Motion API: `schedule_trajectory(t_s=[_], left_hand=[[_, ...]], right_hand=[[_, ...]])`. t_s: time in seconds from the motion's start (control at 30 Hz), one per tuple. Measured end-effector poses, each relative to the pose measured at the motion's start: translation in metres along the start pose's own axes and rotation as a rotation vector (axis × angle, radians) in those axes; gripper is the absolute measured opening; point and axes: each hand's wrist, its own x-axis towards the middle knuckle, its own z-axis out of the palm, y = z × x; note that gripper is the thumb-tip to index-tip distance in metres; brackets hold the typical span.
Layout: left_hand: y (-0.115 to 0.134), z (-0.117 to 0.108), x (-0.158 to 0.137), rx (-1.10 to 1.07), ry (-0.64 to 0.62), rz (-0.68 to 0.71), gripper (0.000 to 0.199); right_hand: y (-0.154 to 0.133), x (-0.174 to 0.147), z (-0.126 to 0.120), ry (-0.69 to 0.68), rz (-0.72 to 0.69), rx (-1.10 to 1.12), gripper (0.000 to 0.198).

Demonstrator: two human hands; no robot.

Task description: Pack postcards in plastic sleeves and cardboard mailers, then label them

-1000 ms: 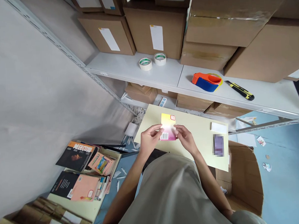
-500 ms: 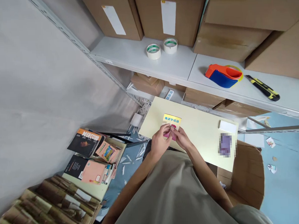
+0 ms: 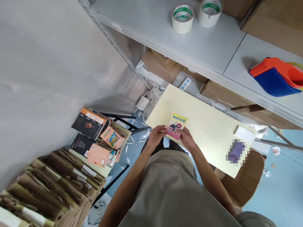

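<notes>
A small booklet (image 3: 177, 121) with a yellow and pink cover, blue Chinese characters and cartoon figures faces up over the near edge of the pale yellow table (image 3: 202, 126). At its lower left edge, my left hand (image 3: 156, 136) grips it with bent fingers. Around the lower right edge my right hand (image 3: 187, 138) is closed, a finger lying on the cover. Farther right on the tabletop are a white block-like item (image 3: 244, 134) and a pixelated purple item (image 3: 236, 151).
Above the table's far side runs a grey shelf (image 3: 221, 47) bearing two tape rolls (image 3: 184, 25), an orange-blue tape dispenser (image 3: 278, 79) and cartons. To the left are stacked books (image 3: 89, 124) and folded cardboard (image 3: 51, 184). An open carton (image 3: 247, 179) stands below the table's right end.
My hands have moved apart from the middle of the booklet to its two edges, uncovering the cover picture. The view has tilted down and shifted, so the shelf looks closer.
</notes>
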Motion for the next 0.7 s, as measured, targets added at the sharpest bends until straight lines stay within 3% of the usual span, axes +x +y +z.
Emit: schedule_trajectory(t_s=[0.17,0.37,0.5,0.6,0.7], left_hand=[[0.008,-0.018,0.041,0.065,0.058,0.025,0.047],[0.038,-0.028,0.11,0.162,0.012,0.109,0.021],[0.044,-0.038,0.143,0.27,0.028,0.057,0.028],[0.034,-0.062,0.155,0.314,0.03,-0.017,0.031],[0.018,-0.099,0.163,0.318,0.044,-0.075,0.026]], right_hand=[[0.001,0.039,0.006,0.079,-0.047,-0.084,0.048],[-0.013,0.093,0.018,0.207,-0.153,-0.109,0.049],[-0.007,0.115,0.018,0.468,-0.175,-0.174,0.059],[0.007,0.123,0.019,0.688,-0.119,-0.233,0.062],[0.022,0.133,0.033,0.733,-0.089,-0.325,0.062]])
